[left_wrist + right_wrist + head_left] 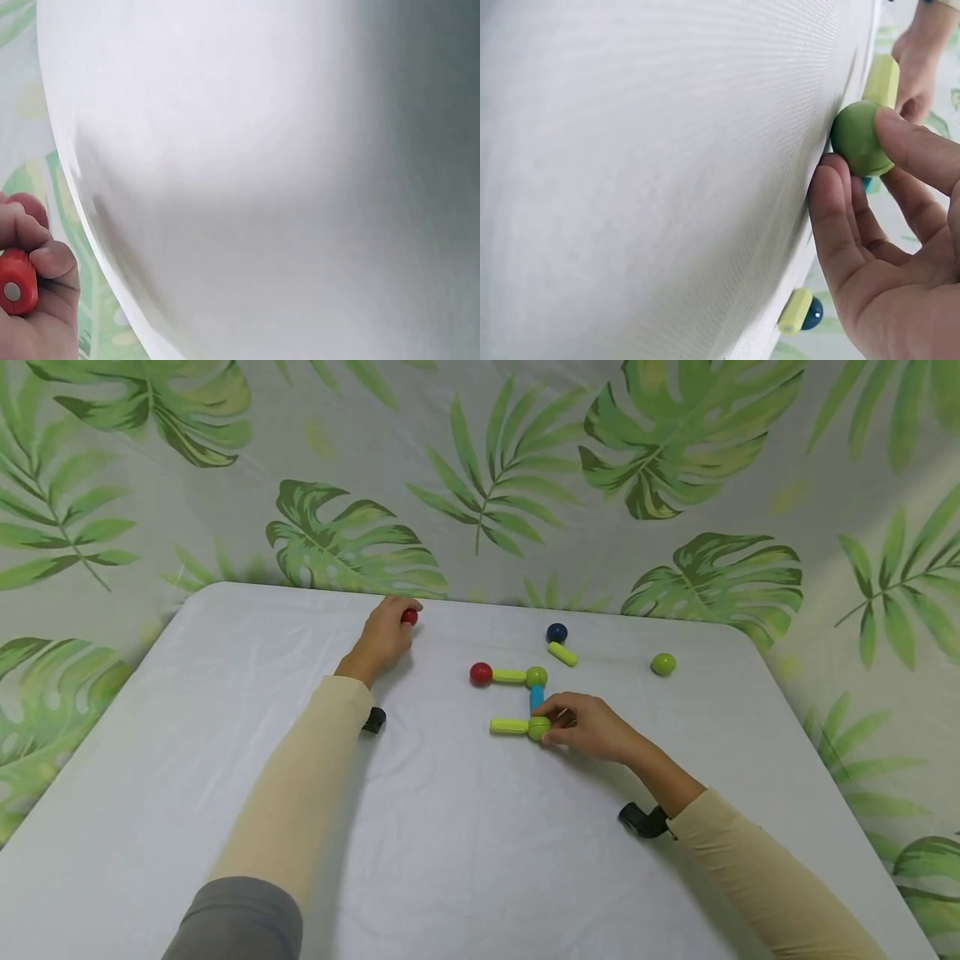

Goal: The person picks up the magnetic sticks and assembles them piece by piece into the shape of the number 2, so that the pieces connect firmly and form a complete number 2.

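Observation:
At the back left of the table my left hand [384,633] holds a red piece [409,617] at its fingertips. In the left wrist view a red stick end [18,281] with a round metal spot shows between thumb and fingers; the rest is hidden. My right hand [592,725] pinches a green ball [860,139] between thumb and fingers. That ball joins a lime stick [508,726] and a blue stick [536,697]. The blue stick leads up to another green ball [536,677], then a lime stick [509,677] and a red ball [481,674].
A dark blue ball [557,632] lies behind the joined pieces, with a loose lime stick [562,653] close to it. Farther right sits a single green ball [663,664]. A white cloth [450,827] covers the table, and a leaf-patterned sheet [495,477] hangs behind it.

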A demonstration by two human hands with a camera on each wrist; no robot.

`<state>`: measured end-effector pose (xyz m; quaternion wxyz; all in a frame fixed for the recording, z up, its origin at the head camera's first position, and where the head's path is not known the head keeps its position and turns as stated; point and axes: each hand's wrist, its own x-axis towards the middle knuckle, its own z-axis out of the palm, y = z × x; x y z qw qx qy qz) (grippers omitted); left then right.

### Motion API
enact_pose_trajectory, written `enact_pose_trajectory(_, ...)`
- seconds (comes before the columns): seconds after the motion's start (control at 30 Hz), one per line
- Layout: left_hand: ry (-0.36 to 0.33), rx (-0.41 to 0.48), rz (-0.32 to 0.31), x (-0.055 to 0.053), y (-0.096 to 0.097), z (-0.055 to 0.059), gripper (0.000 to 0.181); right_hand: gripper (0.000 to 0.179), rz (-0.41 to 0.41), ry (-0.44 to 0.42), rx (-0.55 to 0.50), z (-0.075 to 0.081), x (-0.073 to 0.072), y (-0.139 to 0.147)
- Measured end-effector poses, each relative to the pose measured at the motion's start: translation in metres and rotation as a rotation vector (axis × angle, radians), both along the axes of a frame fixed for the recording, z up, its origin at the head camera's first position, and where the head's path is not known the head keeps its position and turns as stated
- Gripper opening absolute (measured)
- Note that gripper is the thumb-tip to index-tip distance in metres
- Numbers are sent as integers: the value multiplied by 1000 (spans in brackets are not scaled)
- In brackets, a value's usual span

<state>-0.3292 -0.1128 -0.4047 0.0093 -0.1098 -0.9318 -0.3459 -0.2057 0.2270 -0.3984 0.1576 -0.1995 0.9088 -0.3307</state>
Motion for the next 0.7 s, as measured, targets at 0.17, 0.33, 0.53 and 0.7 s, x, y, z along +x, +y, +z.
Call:
enact_pose_trajectory(0.17,21,-5,9,-2,-9,-1,39,31,2,1,-3,1,1,0)
enact_pose_trajectory(0.33,55,-20,35,0,-15,2,39,31,3,2,-5,0,1,0)
enact_pose_trajectory(0.53,105,-9,44,1,-22,8,39,31,1,-1,-10,0,0,0)
enact_pose_trajectory(0.7,98,21,1,2,-26,16,39,31,-9,-6,-6,-1,1,0)
